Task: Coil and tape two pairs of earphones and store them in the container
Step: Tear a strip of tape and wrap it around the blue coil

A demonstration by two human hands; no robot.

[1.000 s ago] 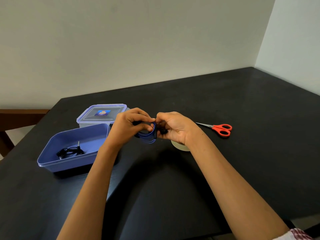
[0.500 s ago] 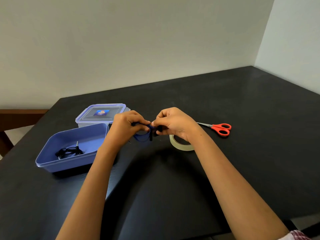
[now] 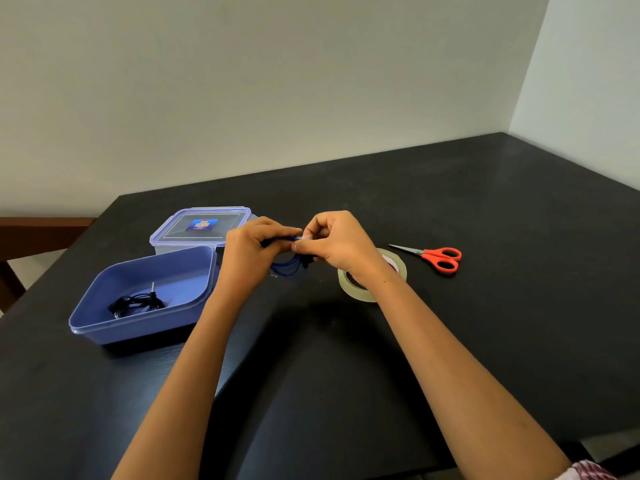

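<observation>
Near the middle of the frame, the left hand (image 3: 249,251) and right hand (image 3: 337,247) meet above the dark surface (image 3: 467,341), knuckles up and fingers curled. Between them they pinch a coil of blue earphones (image 3: 289,269). Its loops hang just below the fingertips, and much of the top of the bundle is hidden by the fingers (whether any tape is on it cannot be told). The coil sits at the point where the two hands touch, closer to the left palm.

Under the right wrist lies a roll of clear tape (image 3: 356,293), flat on the surface and partly covered by the arm. Right of it, well apart from the hands, red-handled scissors (image 3: 441,259) rest with the blades pointing left.

At the left of the frame, just beside the left forearm, stands the open blue container (image 3: 145,327). A coiled pair of black earphones (image 3: 136,303) lies in it, the plug sticking up. The lid (image 3: 201,226) lies behind the container, touching its far edge.
</observation>
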